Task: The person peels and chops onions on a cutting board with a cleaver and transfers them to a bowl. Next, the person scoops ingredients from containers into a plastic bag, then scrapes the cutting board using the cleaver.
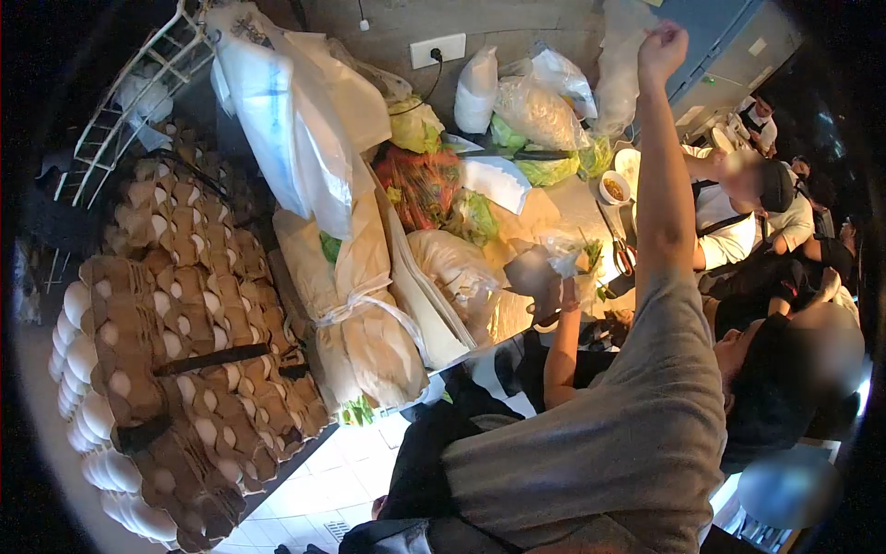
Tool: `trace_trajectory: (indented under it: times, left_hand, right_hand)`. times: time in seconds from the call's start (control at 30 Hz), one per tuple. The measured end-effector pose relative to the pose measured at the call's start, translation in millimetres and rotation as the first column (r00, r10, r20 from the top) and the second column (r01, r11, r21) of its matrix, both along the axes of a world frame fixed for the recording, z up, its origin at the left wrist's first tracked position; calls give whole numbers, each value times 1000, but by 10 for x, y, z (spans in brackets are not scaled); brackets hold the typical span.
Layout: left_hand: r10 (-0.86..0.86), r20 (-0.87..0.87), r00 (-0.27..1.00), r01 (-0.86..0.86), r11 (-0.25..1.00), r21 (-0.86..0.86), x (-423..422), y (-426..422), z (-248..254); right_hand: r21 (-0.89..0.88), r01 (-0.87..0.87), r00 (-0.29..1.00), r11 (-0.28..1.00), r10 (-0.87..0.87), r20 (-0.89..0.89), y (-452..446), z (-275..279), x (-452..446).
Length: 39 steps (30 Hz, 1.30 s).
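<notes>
Grey shirt (591,434) right up close, a co-worker's, and it blocks my way to the counter; neither of my own hands shows, so I can't tell whether they're wide, narrow or holding anything. Stacked egg trays (120,286) crowd one side, beside the tied paper bundle (355,360): no elbows there! Past them, the co-worker's lower hand (565,300) is near the green sprigs (592,254); those want a light pinch at the stems, clear of the scissors (624,260) just beside. Farther on sits a small bowl (615,187), and the raised hand (664,51) looks closed near clear plastic (623,69).
</notes>
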<state>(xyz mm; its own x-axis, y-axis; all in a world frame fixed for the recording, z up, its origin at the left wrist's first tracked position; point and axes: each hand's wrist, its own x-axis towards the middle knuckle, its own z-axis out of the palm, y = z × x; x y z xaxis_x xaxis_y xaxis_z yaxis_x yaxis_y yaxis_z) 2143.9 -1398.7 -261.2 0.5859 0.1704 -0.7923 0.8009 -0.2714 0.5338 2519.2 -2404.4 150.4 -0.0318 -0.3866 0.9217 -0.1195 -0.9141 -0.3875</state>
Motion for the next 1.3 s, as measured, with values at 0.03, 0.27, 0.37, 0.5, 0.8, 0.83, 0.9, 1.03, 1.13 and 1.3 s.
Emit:
trace_trajectory:
  times: [0.03,0.27,0.37,0.5,0.8,0.83,0.9,1.03,1.13,1.3]
  left_hand:
    - [1,26,1000,0,1000,-11,-22,4,4]
    - [-132,302,944,199,959,-203,831,-1137,1637]
    - [-402,514,758,559,806,-194,1320,-1613,2772]
    - [-267,933,243,670,742,38,1300,-1960,3834]
    - [64,937,342,138,983,-118,40,-439,4061]
    - [372,868,330,-24,922,-386,-137,-265,4197]
    - [597,769,228,-203,802,-562,-496,318,3911]
    - [887,457,-72,-450,379,-808,-1207,1229,3681]
    - [913,324,-249,-383,214,-898,-1781,1724,3319]
    - [908,220,-358,-506,9,-862,-2047,2244,2662]
  right_hand:
    - [-28,-61,996,998,63,57,186,175,21]
    - [402,-681,427,612,778,-461,2809,934,-684]
    - [248,-904,79,348,706,-704,4185,920,-1245]
    - [342,-779,-591,-526,435,-679,5465,937,-1649]
    - [141,-693,-688,-707,589,-424,7505,823,-2520]
    - [105,-701,-663,-705,591,-460,7520,699,-2467]
    - [13,-769,-540,-639,638,-548,7777,658,-2550]
    - [126,-832,-415,-540,456,-787,8876,572,-2655]
    - [443,-730,-646,-520,314,-696,9739,-49,-2822]
    - [797,-108,-994,-594,79,-76,11088,-1017,-3061]
